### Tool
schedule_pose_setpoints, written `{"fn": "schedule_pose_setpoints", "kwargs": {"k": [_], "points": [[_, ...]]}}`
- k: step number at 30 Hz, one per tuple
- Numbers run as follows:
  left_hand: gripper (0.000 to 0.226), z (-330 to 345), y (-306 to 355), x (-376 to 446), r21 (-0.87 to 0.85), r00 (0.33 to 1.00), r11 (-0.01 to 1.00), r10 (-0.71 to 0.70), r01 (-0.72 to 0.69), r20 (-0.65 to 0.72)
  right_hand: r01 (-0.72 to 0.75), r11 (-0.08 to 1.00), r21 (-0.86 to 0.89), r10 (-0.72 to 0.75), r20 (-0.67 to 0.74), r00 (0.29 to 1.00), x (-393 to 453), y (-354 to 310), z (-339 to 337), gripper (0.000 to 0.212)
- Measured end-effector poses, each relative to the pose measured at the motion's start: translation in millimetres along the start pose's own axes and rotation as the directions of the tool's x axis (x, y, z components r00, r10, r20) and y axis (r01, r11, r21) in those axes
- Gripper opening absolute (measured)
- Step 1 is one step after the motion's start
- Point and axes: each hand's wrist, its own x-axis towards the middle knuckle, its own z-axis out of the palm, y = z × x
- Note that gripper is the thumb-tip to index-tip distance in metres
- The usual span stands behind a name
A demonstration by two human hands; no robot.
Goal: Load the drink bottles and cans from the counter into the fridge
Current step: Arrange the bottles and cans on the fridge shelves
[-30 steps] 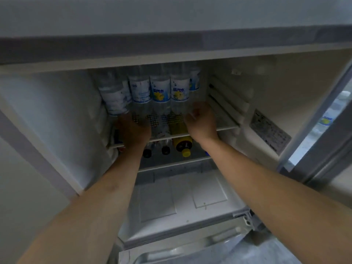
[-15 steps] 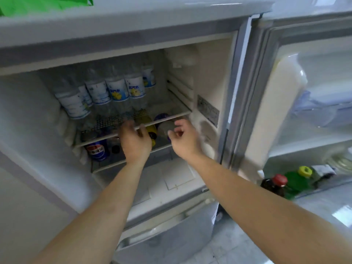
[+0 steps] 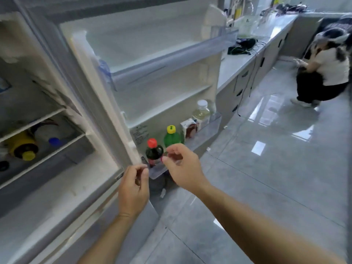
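Observation:
The fridge stands open at the left, its door swung out in the middle. In the door's bottom rack stand a dark bottle with a red cap, a green bottle with a yellow cap, a small carton and a clear bottle with a white cap. A yellow-capped bottle lies on an inner shelf. My left hand hovers at the fridge's front edge, fingers loosely curled, holding nothing. My right hand is just in front of the door rack, also holding nothing.
A long white counter runs back at the right, with black cables and clutter at its far end. A person in a white top crouches on the glossy grey tile floor.
Both hands have drawn back out of the fridge's shelf area. My view has swung right, from the inner shelves of water bottles to the open door, the counter and the floor.

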Motion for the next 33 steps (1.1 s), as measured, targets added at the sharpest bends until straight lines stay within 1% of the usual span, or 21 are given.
{"fn": "schedule_pose_setpoints", "kwargs": {"k": [1,3,5,6,8,9,11,13,14,16,18,20,21,23,24,26,28,30,31,33], "points": [[0.013,15,4,-13,-0.022,0.998,1.0,-0.02,0.021,0.054,-0.044,0.999,-0.019,0.043,-0.043,0.998,-9,16,-21,0.016],[0.013,43,7,-36,-0.052,0.981,0.994,-0.081,0.092,0.178,-0.185,0.982,-0.05,0.177,-0.132,0.975,-27,48,-63,0.015],[0.012,66,2,-55,-0.017,0.932,0.986,-0.153,0.168,0.329,-0.341,0.94,-0.03,0.326,-0.224,0.918,-48,80,-97,0.016],[0.013,77,-3,-64,0.021,0.894,0.98,-0.19,0.199,0.406,-0.415,0.91,0.001,0.399,-0.277,0.874,-60,96,-112,0.016],[0.016,96,-18,-80,0.1,0.797,0.953,-0.296,0.288,0.527,-0.54,0.838,0.075,0.527,-0.366,0.767,-83,126,-136,0.017],[0.015,103,-27,-87,0.143,0.741,0.927,-0.364,0.347,0.563,-0.589,0.8,0.116,0.58,-0.399,0.71,-96,139,-145,0.018],[0.013,113,-51,-101,0.24,0.634,0.855,-0.505,0.46,0.586,-0.67,0.717,0.194,0.672,-0.447,0.59,-124,164,-160,0.019],[0.012,113,-79,-115,0.366,0.52,0.769,-0.629,0.524,0.578,-0.744,0.617,0.257,0.76,-0.439,0.479,-151,185,-169,0.025],[0.013,110,-92,-121,0.424,0.452,0.724,-0.679,0.545,0.578,-0.776,0.562,0.284,0.8,-0.424,0.424,-165,194,-173,0.027],[0.019,101,-116,-130,0.515,0.318,0.651,-0.74,0.557,0.592,-0.813,0.461,0.355,0.864,-0.391,0.319,-190,206,-178,0.029],[0.02,96,-135,-132,0.585,0.206,0.586,-0.783,0.561,0.587,-0.832,0.37,0.413,0.904,-0.368,0.219,-216,213,-179,0.029],[0.012,100,-150,-127,0.633,0.108,0.52,-0.814,0.574,0.571,-0.851,0.285,0.441,0.923,-0.364,0.121,-242,217,-179,0.027],[0.013,104,-156,-122,0.648,0.076,0.503,-0.819,0.573,0.568,-0.858,0.243,0.452,0.929,-0.364,0.072,-257,217,-178,0.025],[0.018,114,-162,-111,0.662,0.055,0.485,-0.828,0.571,0.558,-0.863,0.162,0.478,0.931,-0.365,-0.027,-285,215,-177,0.021],[0.018,122,-161,-104,0.663,0.056,0.485,-0.828,0.57,0.558,-0.864,0.122,0.488,0.929,-0.363,-0.074,-299,213,-177,0.019],[0.015,141,-155,-87,0.652,0.078,0.509,-0.818,0.562,0.57,-0.86,0.053,0.508,0.923,-0.353,-0.151,-322,211,-177,0.018],[0.013,170,-144,-71,0.633,0.095,0.544,-0.794,0.55,0.6,-0.844,0.001,0.536,0.914,-0.342,-0.217,-341,210,-181,0.017],[0.018,205,-127,-58,0.607,0.099,0.589,-0.757,0.533,0.646,-0.814,-0.051,0.578,0.902,-0.324,-0.287,-356,213,-186,0.017],[0.018,222,-117,-53,0.59,0.096,0.6,-0.74,0.54,0.665,-0.799,-0.069,0.598,0.896,-0.316,-0.314,-361,216,-190,0.018],[0.016,258,-95,-43,0.557,0.093,0.593,-0.729,0.581,0.678,-0.778,-0.098,0.62,0.892,-0.292,-0.345,-365,224,-201,0.015]]}}
